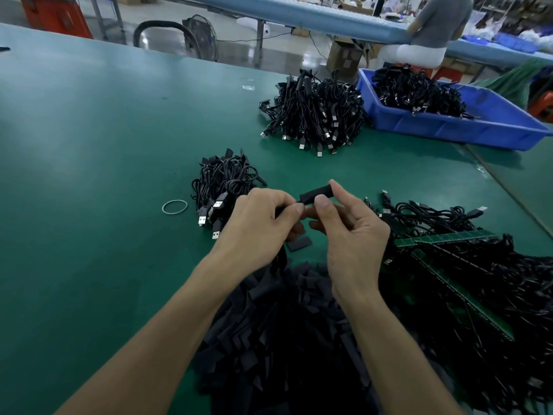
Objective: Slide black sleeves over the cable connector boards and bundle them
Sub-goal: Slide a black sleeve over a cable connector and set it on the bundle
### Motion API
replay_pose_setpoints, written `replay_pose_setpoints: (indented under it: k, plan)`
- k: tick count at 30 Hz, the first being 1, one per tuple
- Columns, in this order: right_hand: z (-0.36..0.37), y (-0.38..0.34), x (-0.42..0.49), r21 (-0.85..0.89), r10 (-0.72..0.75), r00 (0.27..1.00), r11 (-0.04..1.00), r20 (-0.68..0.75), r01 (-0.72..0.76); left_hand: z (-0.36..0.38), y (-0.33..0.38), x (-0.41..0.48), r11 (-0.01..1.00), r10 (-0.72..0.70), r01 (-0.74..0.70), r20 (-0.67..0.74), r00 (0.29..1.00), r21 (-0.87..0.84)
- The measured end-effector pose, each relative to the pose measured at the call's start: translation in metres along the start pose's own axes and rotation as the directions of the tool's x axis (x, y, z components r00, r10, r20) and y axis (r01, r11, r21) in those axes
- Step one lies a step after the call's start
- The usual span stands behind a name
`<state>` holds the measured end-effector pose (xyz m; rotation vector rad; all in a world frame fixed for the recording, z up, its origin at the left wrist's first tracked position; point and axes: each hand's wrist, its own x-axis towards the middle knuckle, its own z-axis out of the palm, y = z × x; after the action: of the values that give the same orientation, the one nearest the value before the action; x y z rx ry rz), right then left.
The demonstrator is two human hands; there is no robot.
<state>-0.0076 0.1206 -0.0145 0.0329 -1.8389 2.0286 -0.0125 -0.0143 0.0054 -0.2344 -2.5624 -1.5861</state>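
Note:
My right hand (350, 235) pinches a black sleeve (316, 194) between thumb and forefinger, held above the green table. My left hand (260, 226) pinches the cable end at the sleeve's left opening; the connector board itself is hidden. A heap of loose black sleeves (284, 330) lies under my forearms. To the right lies a tangle of cables with green connector boards (449, 239). A small cable bundle (224, 187) with USB plugs sits just left of my hands, with a rubber band (175, 207) beside it.
A larger pile of sleeved cables (314, 115) lies farther back. A blue bin (449, 127) with more cables stands at the back right. One flat sleeve (299, 244) lies under my hands. A seated person (431, 28) works at another bench behind.

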Motion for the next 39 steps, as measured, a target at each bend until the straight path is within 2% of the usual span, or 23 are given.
replay_pose_setpoints:
  k: [8,10,12,14,17,19,21,24,27,29,33,35,37,39]
  plan:
    - [-0.005,-0.009,0.012,-0.062,0.001,0.998,0.998,0.059,0.002,-0.002,0.003,0.001,0.999,0.011,-0.009,0.048,0.999,-0.048]
    - [-0.014,-0.014,0.02,-0.14,0.001,0.991,0.99,0.135,0.018,-0.008,0.003,0.003,0.998,-0.009,0.015,0.106,0.994,-0.054]
    - [-0.029,-0.02,0.027,-0.311,0.028,0.971,0.949,0.237,0.049,-0.016,-0.001,0.005,0.994,-0.023,0.034,0.106,0.994,-0.105]
    - [-0.048,-0.028,0.035,-0.526,0.102,0.928,0.844,0.357,0.109,-0.025,-0.005,0.009,0.981,-0.056,0.064,0.046,0.997,-0.184]
    - [-0.07,-0.042,0.044,-0.781,0.339,0.775,0.548,0.534,0.299,-0.039,-0.013,0.027,0.962,-0.14,0.106,-0.12,0.983,-0.25]
    - [-0.073,-0.045,0.047,-0.837,0.501,0.671,0.361,0.546,0.412,-0.047,-0.02,0.045,0.984,-0.148,0.115,-0.258,0.955,-0.138]
    - [-0.071,-0.04,0.046,-0.844,0.541,0.65,0.293,0.534,0.449,-0.053,-0.023,0.06,0.991,-0.098,0.125,-0.376,0.922,0.049]
    - [-0.071,-0.026,0.044,-0.838,0.364,0.762,0.341,0.535,0.426,-0.056,-0.024,0.074,0.953,-0.065,0.183,-0.425,0.903,0.241]
    - [-0.068,-0.018,0.043,-0.781,0.181,0.847,0.517,0.5,0.351,-0.051,-0.03,0.081,0.86,-0.102,0.283,-0.4,0.911,0.425]
    - [-0.067,-0.014,0.043,-0.72,0.183,0.857,0.641,0.481,0.267,-0.048,-0.034,0.083,0.791,-0.132,0.325,-0.374,0.918,0.519]
    - [-0.071,-0.005,0.044,-0.637,0.211,0.884,0.761,0.417,0.119,-0.048,-0.032,0.084,0.746,-0.156,0.345,-0.355,0.922,0.569]
    - [-0.073,-0.001,0.047,-0.576,0.214,0.909,0.817,0.358,0.035,-0.042,-0.026,0.079,0.752,0.009,0.238,-0.371,0.929,0.614]
    - [-0.074,0.003,0.048,-0.496,0.214,0.926,0.868,0.312,-0.034,-0.028,-0.016,0.069,0.798,0.224,0.021,-0.329,0.917,0.602]
    - [-0.074,0.005,0.051,-0.404,0.217,0.937,0.91,0.274,-0.093,-0.007,-0.004,0.057,0.899,0.267,-0.173,-0.191,0.944,0.402]
